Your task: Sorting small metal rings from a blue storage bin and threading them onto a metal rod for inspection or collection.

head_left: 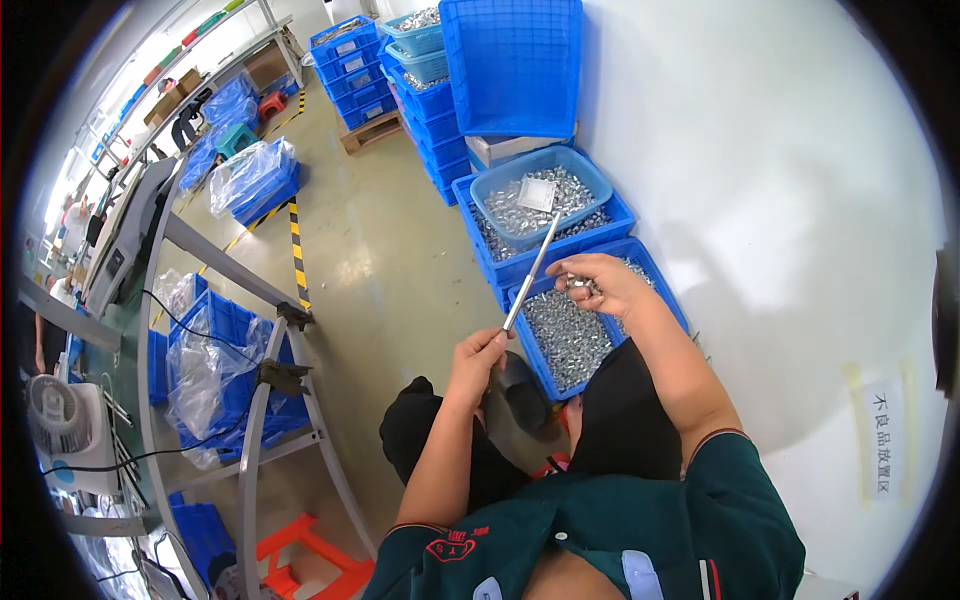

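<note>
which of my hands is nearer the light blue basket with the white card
Right. Your right hand appears just below the light blue basket in view; your left hand is farther down and left, holding the rod.

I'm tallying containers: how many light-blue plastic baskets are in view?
3 visible: one light-blue plastic basket of silvery metal parts above a blue plastic crate; a second basket and third basket, stacked at the back. Others may be hidden.

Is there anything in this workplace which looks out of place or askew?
One blue crate behind the light-blue basket appears stood on edge, its broad face toward the camera, whereas the stacked crates further left lie flat.
</note>
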Tool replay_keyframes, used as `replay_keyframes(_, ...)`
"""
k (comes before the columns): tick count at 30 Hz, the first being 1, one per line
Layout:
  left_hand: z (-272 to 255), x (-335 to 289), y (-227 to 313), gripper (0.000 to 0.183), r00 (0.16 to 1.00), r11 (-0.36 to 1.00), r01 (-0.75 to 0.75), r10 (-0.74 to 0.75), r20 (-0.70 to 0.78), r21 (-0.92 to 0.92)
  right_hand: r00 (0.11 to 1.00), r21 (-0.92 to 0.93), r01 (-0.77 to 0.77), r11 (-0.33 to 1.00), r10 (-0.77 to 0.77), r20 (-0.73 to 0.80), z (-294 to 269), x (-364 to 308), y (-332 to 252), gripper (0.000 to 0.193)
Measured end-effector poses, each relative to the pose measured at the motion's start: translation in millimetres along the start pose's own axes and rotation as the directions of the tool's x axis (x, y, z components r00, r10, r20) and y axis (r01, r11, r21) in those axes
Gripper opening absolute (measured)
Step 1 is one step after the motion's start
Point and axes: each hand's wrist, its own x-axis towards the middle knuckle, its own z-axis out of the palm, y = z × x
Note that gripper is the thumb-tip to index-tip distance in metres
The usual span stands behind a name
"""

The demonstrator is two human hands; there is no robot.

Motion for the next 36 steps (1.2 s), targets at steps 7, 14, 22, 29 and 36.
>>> replay_keyframes(7, -9.2, -0.6, -11.5, 0.023, 0.998, 0.989, -0.058, 0.053, 0.037, 0.139, 0.988, 0.235, 0.145, 0.961, -0.129, -0.081, -14.0, 1.6, -4.0, 0.016)
replay_keyframes(14, -11.8, -8.1, -10.2, 0.022, 0.996, 0.983, -0.085, 0.077, 0.054, 0.163, 0.992, 0.374, 0.12, 0.92, -0.12, -0.022, -18.5, -0.1, -6.0, 0.024)
replay_keyframes(22, -7.5, -13.8, -7.8, 0.022, 0.997, 0.991, -0.009, -0.001, 0.073, 0.136, 0.985, 0.427, 0.165, 0.889, -0.127, -0.116, -15.2, 2.8, -5.0, 0.026)
replay_keyframes(29, -10.5, -13.1, -12.7, 0.022, 0.998, 0.995, -0.01, 0.004, 0.059, 0.102, 0.93, 0.106, 0.346, 0.932, -0.325, -0.173, -1.8, 2.6, -5.3, 0.022)
replay_keyframes(36, -9.1, -12.2, -7.8, 0.023, 0.994, 0.997, 0.042, -0.048, 0.096, 0.069, 0.873, -0.038, 0.444, 0.895, -0.442, -0.205, 6.1, -1.6, -7.8, 0.019)
